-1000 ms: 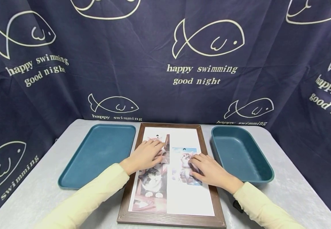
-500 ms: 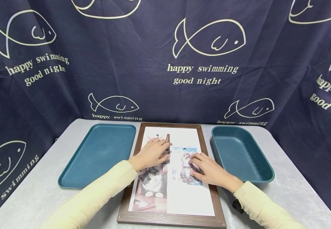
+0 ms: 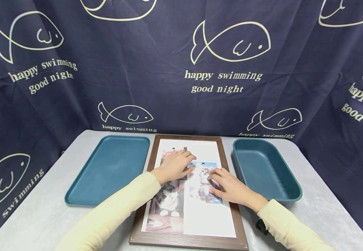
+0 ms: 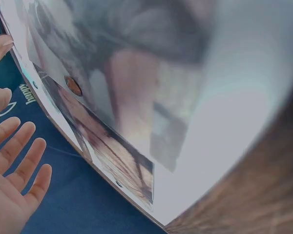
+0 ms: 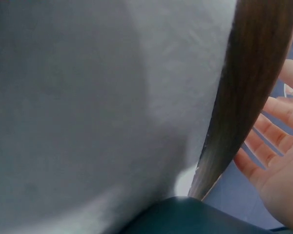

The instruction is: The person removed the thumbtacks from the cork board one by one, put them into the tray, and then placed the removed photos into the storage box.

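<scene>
A brown-framed white board [image 3: 206, 221] lies on the table, with several cat photos on it. My left hand [image 3: 173, 167] is over the upper-left photo [image 3: 166, 154], hiding much of it; its fingertips reach toward the photo on the right. In the left wrist view, that hand [image 4: 14, 170] has spread, slightly bent fingers and holds nothing. My right hand [image 3: 230, 186] rests at the right edge of the blue-background cat photo [image 3: 200, 191], which has a dark pin [image 3: 203, 164] at its top. In the right wrist view, the fingers of this hand [image 5: 278, 165] look relaxed. Below lies another cat photo [image 3: 168, 207].
A flat teal tray [image 3: 109, 170] lies left of the board. To the right stands a deeper teal bin [image 3: 264, 174]. A navy curtain [image 3: 156, 62] with fish drawings hangs behind the light grey table [image 3: 40, 198].
My left hand has slid to the right across the upper photo, toward the right-hand photo. The right hand has stayed in place.
</scene>
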### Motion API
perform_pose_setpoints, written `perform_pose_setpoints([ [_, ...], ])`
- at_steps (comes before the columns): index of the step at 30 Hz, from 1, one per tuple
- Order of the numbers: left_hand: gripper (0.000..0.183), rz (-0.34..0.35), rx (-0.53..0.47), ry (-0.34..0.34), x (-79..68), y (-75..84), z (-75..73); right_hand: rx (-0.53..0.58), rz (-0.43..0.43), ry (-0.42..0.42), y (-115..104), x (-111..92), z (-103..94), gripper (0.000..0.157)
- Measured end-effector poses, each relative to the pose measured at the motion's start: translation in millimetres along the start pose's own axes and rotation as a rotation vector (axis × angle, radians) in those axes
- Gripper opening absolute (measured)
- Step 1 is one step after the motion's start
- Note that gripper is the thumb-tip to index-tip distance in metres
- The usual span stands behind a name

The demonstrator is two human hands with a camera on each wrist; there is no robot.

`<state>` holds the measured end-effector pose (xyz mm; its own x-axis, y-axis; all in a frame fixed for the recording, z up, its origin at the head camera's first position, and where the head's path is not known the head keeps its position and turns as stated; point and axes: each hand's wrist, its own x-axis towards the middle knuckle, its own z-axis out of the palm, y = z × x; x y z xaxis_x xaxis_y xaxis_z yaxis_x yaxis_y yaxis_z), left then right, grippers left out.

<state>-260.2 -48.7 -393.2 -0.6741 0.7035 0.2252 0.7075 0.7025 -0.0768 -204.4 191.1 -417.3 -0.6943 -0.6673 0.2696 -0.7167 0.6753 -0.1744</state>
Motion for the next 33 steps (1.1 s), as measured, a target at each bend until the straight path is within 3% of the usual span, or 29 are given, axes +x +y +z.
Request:
perform_pose_setpoints([
  [14, 0.032, 0.005, -0.043, -0.015, 22.4, 6.2, 13.1, -0.003, 0.003, 0.003, 2, 1, 2.6, 0.035],
  [33, 0.031, -0.025, -0.146, -0.061, 40.5, 11.0, 17.9, -0.006, 0.021, -0.006, 0, 0, 2.0, 0.038],
])
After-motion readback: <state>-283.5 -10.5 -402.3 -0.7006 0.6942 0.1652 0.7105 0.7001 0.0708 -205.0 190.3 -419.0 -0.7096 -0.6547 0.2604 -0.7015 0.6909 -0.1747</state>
